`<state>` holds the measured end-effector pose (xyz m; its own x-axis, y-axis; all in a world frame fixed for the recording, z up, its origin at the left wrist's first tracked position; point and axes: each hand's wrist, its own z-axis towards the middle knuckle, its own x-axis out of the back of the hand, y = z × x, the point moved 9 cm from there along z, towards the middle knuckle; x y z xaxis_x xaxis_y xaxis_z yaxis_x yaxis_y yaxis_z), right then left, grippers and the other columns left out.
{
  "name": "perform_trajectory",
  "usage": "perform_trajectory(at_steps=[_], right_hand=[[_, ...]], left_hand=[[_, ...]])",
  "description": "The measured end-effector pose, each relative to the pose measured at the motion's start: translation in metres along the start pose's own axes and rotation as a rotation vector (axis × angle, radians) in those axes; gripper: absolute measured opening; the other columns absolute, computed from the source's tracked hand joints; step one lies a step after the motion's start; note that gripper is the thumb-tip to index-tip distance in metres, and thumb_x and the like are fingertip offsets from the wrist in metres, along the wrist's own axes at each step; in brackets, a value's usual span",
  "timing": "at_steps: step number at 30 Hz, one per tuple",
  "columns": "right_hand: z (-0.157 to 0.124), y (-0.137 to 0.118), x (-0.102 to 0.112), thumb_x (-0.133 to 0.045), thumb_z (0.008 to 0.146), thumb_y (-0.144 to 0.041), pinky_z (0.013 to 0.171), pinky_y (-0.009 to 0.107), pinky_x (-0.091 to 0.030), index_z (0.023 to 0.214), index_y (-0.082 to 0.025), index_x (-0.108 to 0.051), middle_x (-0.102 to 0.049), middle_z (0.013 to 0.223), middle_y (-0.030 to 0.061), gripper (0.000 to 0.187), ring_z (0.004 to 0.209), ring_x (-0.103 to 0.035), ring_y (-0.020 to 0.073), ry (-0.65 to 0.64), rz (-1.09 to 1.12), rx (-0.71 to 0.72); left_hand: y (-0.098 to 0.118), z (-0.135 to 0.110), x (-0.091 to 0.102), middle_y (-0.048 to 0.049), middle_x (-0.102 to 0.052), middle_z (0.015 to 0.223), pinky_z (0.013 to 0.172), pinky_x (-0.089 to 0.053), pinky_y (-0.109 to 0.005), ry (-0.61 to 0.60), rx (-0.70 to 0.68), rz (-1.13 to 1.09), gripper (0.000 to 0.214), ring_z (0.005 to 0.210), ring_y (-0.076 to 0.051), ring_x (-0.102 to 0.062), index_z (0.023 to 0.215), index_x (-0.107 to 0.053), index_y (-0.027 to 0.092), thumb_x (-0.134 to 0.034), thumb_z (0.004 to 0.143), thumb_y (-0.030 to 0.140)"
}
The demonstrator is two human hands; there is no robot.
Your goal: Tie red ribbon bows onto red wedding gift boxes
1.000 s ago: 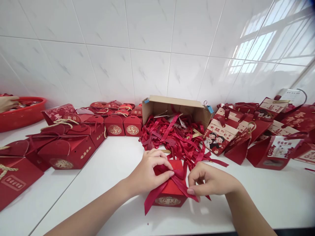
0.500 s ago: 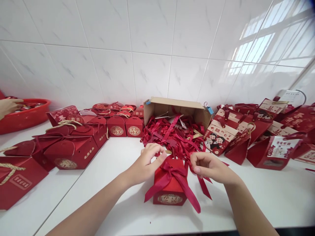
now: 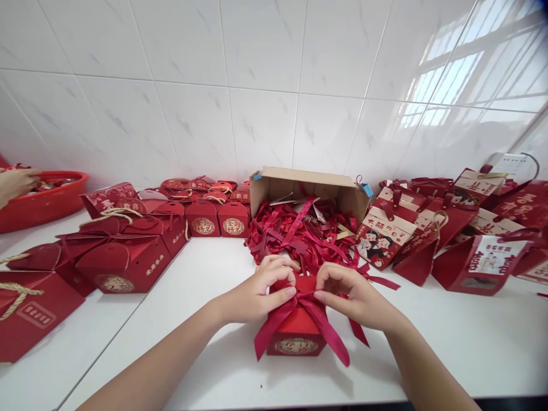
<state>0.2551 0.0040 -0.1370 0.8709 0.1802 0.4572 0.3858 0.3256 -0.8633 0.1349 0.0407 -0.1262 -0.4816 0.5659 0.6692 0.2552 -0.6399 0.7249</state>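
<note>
A small red gift box (image 3: 295,337) with a gold emblem on its front stands on the white counter (image 3: 205,285) in front of me. A dark red ribbon (image 3: 319,322) is tied over its top, and the two tails hang down the front. My left hand (image 3: 257,291) pinches the ribbon at the left of the knot. Meeting it at the middle, my right hand (image 3: 353,294) pinches the ribbon from the right. Both hands are closed on the ribbon.
An open cardboard box (image 3: 308,188) lies on its side behind, spilling red ribbons (image 3: 303,234). Red gift boxes (image 3: 124,257) crowd the left, printed red bags (image 3: 449,228) the right. Far left, another person's hand (image 3: 15,182) is at a red basin (image 3: 40,202).
My hands had drawn apart, pulling the ribbon loops outward; they have now come together at the knot on top of the box. The tails have settled down the front.
</note>
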Motion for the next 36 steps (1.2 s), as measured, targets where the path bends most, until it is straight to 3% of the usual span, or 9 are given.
perform_trajectory(at_steps=[9,15,21,29,36], right_hand=[[-0.004,0.019,-0.015,-0.053,0.087,-0.052,0.041,0.018,-0.020,0.089,-0.018,-0.052,-0.034,0.049,-0.0104,0.034,0.043,-0.028,0.0048,-0.152,0.253,-0.205],[-0.006,0.021,-0.017,-0.066,0.080,-0.048,0.042,0.020,-0.020,0.089,-0.017,-0.056,-0.033,0.047,-0.0117,0.034,0.043,-0.024,0.0043,-0.225,0.243,-0.218],[-0.004,0.019,-0.018,-0.066,0.081,-0.045,0.042,0.018,-0.021,0.079,-0.017,-0.051,-0.033,0.047,-0.0115,0.031,0.042,-0.026,0.0035,-0.194,0.304,-0.196],[0.000,0.016,-0.012,-0.047,0.090,-0.052,0.038,0.019,-0.017,0.071,-0.019,-0.042,-0.029,0.048,-0.0105,0.038,0.039,-0.022,0.0042,-0.084,0.365,-0.121],[0.005,0.009,-0.001,-0.050,0.089,-0.047,0.048,0.022,-0.024,0.061,-0.020,-0.035,-0.034,0.055,-0.0060,0.042,0.051,-0.030,0.0077,0.151,0.053,-0.047]], left_hand=[[0.000,0.002,0.008,-0.0097,-0.058,0.126,0.108,-0.031,-0.044,0.065,-0.043,-0.183,0.022,0.126,-0.024,-0.044,0.072,-0.056,0.019,-0.054,0.088,0.036],[-0.001,0.003,0.006,-0.0103,-0.061,0.118,0.105,-0.033,-0.043,0.082,-0.018,-0.246,0.024,0.119,-0.024,-0.050,0.069,-0.053,0.019,-0.056,0.085,0.036],[0.000,0.002,0.008,-0.0101,-0.062,0.111,0.101,-0.036,-0.042,0.164,-0.013,-0.227,0.021,0.113,-0.024,-0.052,0.069,-0.049,0.019,-0.061,0.080,0.032],[0.001,0.002,0.004,-0.0075,-0.063,0.108,0.103,-0.033,-0.040,0.149,-0.011,-0.270,0.015,0.114,-0.024,-0.048,0.071,-0.048,0.020,-0.055,0.081,0.029],[-0.005,0.005,-0.002,-0.0087,-0.061,0.102,0.098,-0.036,-0.036,0.198,0.019,-0.303,0.027,0.110,-0.023,-0.051,0.063,-0.043,0.019,-0.049,0.087,0.030]])
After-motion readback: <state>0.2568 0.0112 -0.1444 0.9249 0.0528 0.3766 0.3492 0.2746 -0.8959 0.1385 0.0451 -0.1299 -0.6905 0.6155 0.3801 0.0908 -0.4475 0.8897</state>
